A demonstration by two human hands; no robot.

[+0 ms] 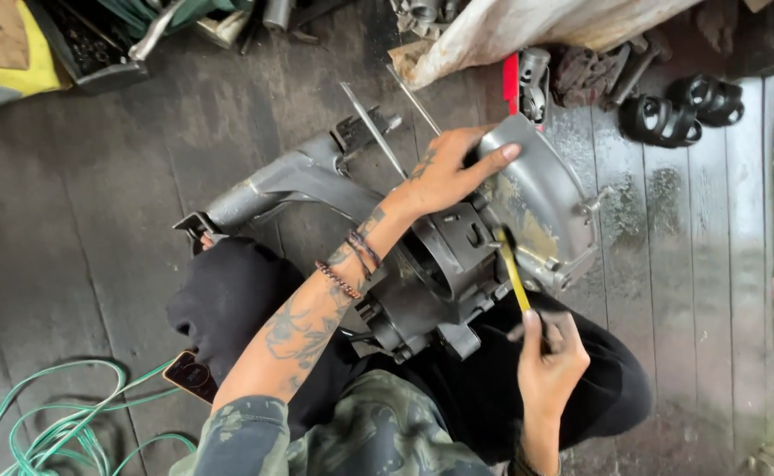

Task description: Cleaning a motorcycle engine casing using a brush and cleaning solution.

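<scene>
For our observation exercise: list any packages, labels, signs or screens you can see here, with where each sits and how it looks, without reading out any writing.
Sack: top left corner, yellow with a brown and red patch, crumpled.
Sack: top centre, whitish, dirty, lying slanted over metal parts.
Small card-like item: on the floor beside the green cable, dark, rounded corners.
No screens or signs.

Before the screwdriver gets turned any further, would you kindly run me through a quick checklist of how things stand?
1. Left hand steadies the curved metal cover: ok, palm and fingers lie flat on it.
2. Right hand grips the yellow screwdriver: ok, fingers closed on the handle end.
3. Screwdriver tip seated in a screw: cannot tell, the tip is hidden against the dark housing.
4. Engine part supported: ok, it rests across the person's lap and the wooden floor.
5. Green cable away from the work: ok, it lies off at the lower left.
6. Left fingers away from the tip: ok, they are above it.
</scene>
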